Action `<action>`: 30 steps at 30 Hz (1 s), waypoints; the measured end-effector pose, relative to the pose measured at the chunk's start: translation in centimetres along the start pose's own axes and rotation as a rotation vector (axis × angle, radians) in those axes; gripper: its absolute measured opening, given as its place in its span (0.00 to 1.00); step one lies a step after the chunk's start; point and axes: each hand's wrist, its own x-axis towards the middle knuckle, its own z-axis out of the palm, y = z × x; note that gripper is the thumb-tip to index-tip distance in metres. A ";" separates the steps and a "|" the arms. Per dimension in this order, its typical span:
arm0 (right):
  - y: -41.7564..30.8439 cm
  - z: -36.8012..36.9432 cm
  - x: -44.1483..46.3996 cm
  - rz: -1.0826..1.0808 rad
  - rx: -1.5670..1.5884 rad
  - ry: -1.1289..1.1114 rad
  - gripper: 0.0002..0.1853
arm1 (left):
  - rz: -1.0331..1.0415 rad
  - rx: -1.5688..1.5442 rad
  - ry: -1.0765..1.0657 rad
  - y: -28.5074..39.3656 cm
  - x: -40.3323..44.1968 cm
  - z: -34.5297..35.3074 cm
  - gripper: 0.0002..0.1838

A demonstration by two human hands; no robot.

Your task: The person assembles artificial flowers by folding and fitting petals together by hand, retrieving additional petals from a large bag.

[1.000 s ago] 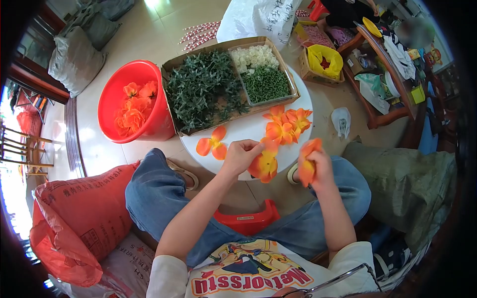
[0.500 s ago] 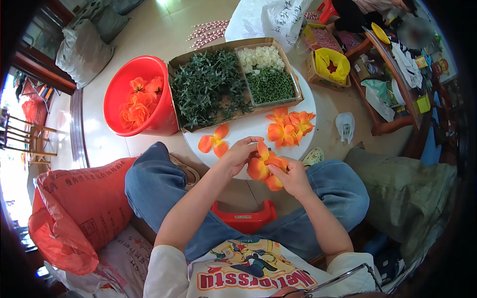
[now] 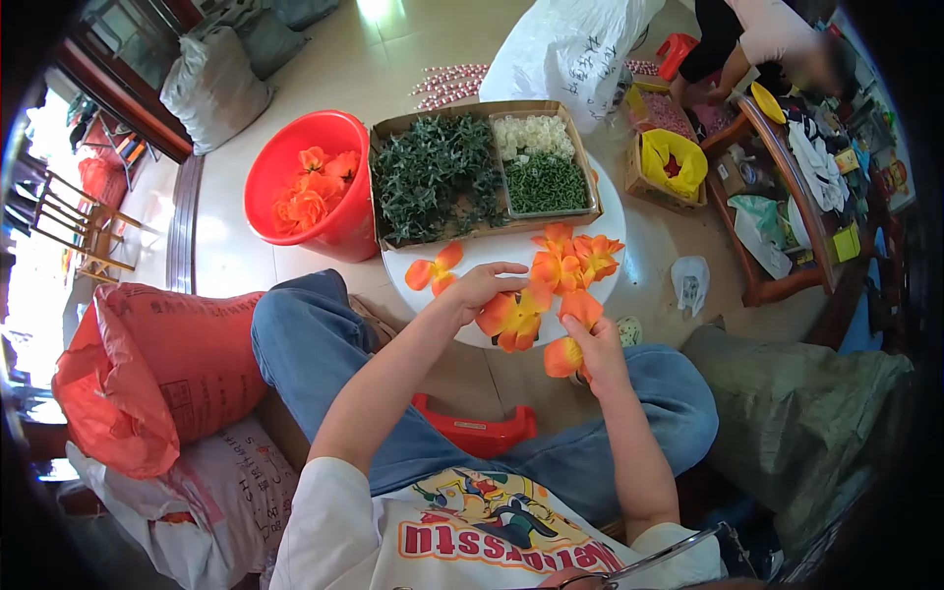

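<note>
My left hand (image 3: 484, 287) is at the front of the round white table (image 3: 398, 267), its fingers closed at an orange-yellow flower (image 3: 515, 317). My right hand (image 3: 598, 350), just right of it, pinches orange petals (image 3: 563, 357). Behind my hands, several orange blooms (image 3: 559, 267) lie bunched on the table. An orange petal piece (image 3: 434, 268) rests alone to the left. A cardboard tray (image 3: 447, 239) at the back holds dark green leaves (image 3: 423, 172) and a clear box with white pieces (image 3: 532, 136) and small green stems (image 3: 547, 184).
A red bucket (image 3: 349, 236) with orange flowers stands left of the table. A red sack (image 3: 187, 364) is at my left, a green sack (image 3: 787, 393) at my right. A red stool (image 3: 477, 433) is between my legs. Another person (image 3: 762, 34) bends over at the back right.
My hands have moved apart, the right one with petals in it and the left one staying by the flower. The view has shifted, and the other person shows more.
</note>
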 end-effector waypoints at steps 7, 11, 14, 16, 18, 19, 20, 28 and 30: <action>-0.3 -1.7 -2.1 -0.020 0.063 0.045 0.12 | -0.046 0.072 0.243 -2.1 -1.1 -1.0 0.20; 0.1 -3.9 -2.5 0.085 0.136 0.009 0.11 | 0.086 0.143 0.482 -2.2 -2.7 -1.2 0.21; -0.5 -4.2 -3.0 0.053 0.204 0.014 0.10 | 0.272 0.241 0.579 -3.0 -3.7 -2.2 0.21; -0.6 -3.9 -3.3 -0.030 0.245 0.017 0.10 | 0.416 0.306 0.590 -3.6 -4.7 -2.0 0.20; -0.6 -3.7 -3.4 -0.064 0.244 0.012 0.11 | 0.544 0.396 0.569 -4.7 -5.4 -2.4 0.18; -0.5 -4.0 -3.5 -0.061 0.223 0.007 0.12 | 0.592 0.383 0.577 -5.4 -5.9 -2.1 0.16; -0.4 -4.3 -3.5 -0.058 0.200 0.003 0.12 | 0.594 0.441 0.586 -6.2 -6.3 -1.9 0.16; 0.3 -4.7 -2.0 -0.132 0.219 0.010 0.14 | 0.520 0.452 0.472 -14.7 -7.9 -2.9 0.13; 1.1 -4.5 -1.7 -0.127 0.252 0.004 0.14 | 0.531 0.457 0.445 -16.3 -8.1 -3.0 0.12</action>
